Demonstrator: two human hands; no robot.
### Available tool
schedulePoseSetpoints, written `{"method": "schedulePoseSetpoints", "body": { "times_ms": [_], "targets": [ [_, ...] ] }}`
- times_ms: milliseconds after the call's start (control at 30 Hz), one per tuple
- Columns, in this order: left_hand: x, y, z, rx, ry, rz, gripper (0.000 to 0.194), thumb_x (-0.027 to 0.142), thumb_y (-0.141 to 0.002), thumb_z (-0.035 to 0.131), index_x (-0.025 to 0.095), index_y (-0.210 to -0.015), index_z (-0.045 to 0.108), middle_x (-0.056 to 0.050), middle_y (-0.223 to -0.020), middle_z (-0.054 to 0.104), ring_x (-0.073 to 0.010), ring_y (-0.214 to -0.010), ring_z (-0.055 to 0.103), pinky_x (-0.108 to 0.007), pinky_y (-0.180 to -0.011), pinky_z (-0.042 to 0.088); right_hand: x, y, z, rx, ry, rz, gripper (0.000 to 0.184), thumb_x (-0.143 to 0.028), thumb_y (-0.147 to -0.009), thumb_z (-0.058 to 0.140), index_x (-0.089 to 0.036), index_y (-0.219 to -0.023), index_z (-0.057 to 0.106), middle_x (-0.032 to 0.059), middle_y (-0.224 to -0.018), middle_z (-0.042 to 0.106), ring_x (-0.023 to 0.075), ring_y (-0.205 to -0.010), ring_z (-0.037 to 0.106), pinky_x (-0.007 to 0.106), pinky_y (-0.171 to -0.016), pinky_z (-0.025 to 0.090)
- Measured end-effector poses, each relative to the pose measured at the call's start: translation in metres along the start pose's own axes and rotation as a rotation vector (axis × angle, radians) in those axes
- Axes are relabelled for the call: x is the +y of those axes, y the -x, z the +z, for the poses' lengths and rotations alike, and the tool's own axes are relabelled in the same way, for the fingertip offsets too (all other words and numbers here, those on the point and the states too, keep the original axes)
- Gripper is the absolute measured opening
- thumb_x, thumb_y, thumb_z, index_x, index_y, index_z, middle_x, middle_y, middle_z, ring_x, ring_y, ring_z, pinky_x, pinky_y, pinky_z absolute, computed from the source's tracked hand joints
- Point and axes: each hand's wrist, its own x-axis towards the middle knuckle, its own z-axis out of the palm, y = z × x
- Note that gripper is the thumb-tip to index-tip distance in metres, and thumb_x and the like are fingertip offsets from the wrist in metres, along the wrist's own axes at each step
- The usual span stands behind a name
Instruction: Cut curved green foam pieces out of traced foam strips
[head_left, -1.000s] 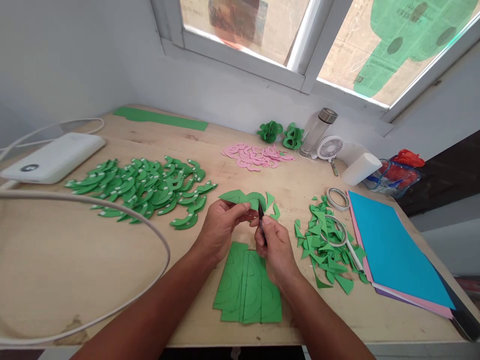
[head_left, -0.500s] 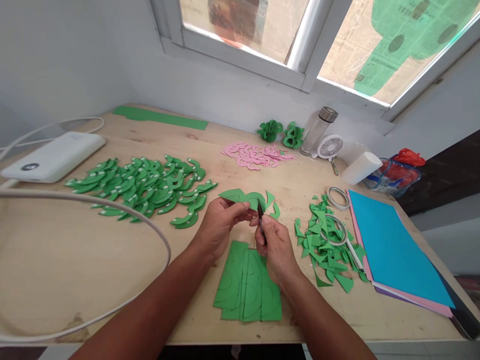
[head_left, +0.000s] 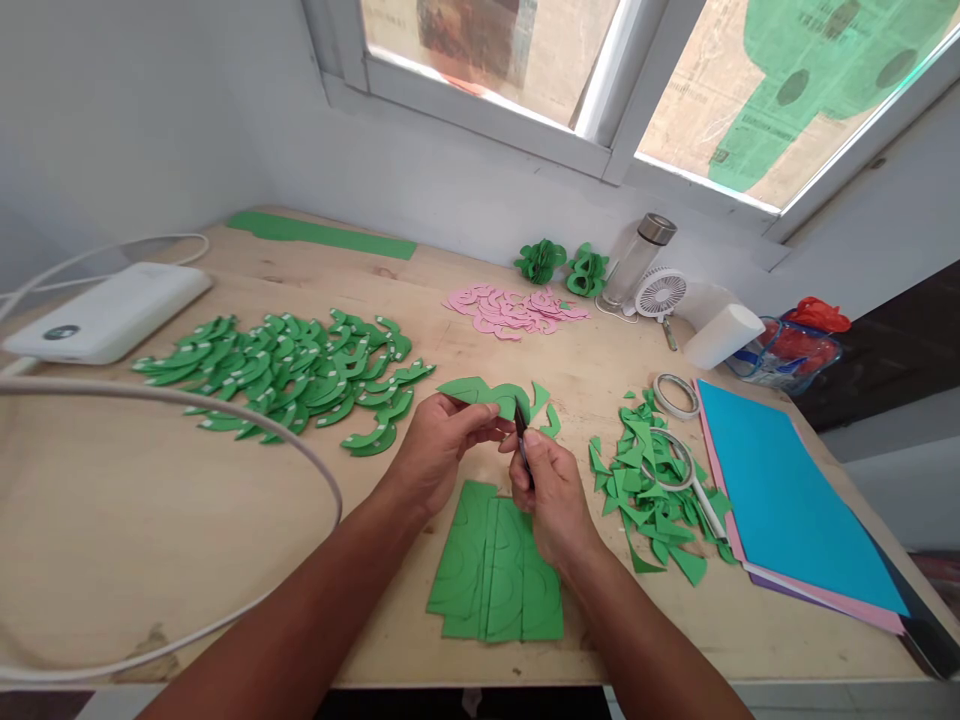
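Between the thumb and fingers of my left hand [head_left: 442,445] is a piece of green paper [head_left: 472,391] with curved outlines and a partly cut edge. My right hand [head_left: 551,490] is closed around a pair of dark scissors [head_left: 522,430], whose blades meet the paper's right part. The handles are mostly hidden by the fingers. Small green offcuts [head_left: 552,422] lie just beyond the blades. Below my hands, several green paper strips [head_left: 499,570] with drawn curves lie side by side on the table.
Cut green curved pieces [head_left: 277,380] are heaped at left, beside a white power bank [head_left: 109,312] and a looping cable [head_left: 330,480]. Green scraps [head_left: 660,510] lie at right with a magnifying glass [head_left: 679,465], a tape roll [head_left: 676,396] and coloured sheets [head_left: 802,490]. Pink cutouts [head_left: 514,310] sit behind.
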Motion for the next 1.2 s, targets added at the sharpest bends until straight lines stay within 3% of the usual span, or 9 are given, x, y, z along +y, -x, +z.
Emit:
{"method": "schedulePoseSetpoints", "body": {
  "times_ms": [733,1033,1200],
  "targets": [
    [-0.0001,-0.0024,0.0000,0.101,0.077,0.004,0.018,0.021,-0.058,0.076,0.018,-0.056,0.059,0.002,-0.057,0.064,-0.0166,-0.058,0.064,-0.033,-0.070,0.053,-0.0006,0.0003,0.0014,0.014,0.045,0.015,0.038,-0.055,-0.085,0.056,-0.018,-0.078,0.060,-0.0100,-0.046,0.037,0.0048,-0.036,0.024,0.020,-0.036,0.016],
    [0.0022,-0.0041,-0.0007,0.103,0.040,0.065,0.022,0.019,-0.059,0.074,0.018,-0.050,0.054,0.005,-0.055,0.054,-0.0098,-0.055,0.052,-0.024,-0.059,0.045,-0.0028,0.0018,0.0022,0.011,0.074,0.046,0.042,-0.059,-0.082,0.057,-0.017,-0.079,0.060,-0.0098,-0.046,0.038,0.0051,-0.037,0.026,0.019,-0.036,0.015],
    [0.0028,-0.0043,-0.0022,0.117,0.053,0.071,0.025,0.020,-0.060,0.074,0.018,-0.050,0.051,0.006,-0.054,0.046,-0.0097,-0.056,0.047,-0.024,-0.061,0.046,-0.0028,0.0028,0.0036,0.001,0.091,0.052,0.042,-0.060,-0.082,0.056,-0.018,-0.078,0.060,-0.0096,-0.046,0.038,0.0054,-0.037,0.026,0.018,-0.037,0.016]
  ]
}}
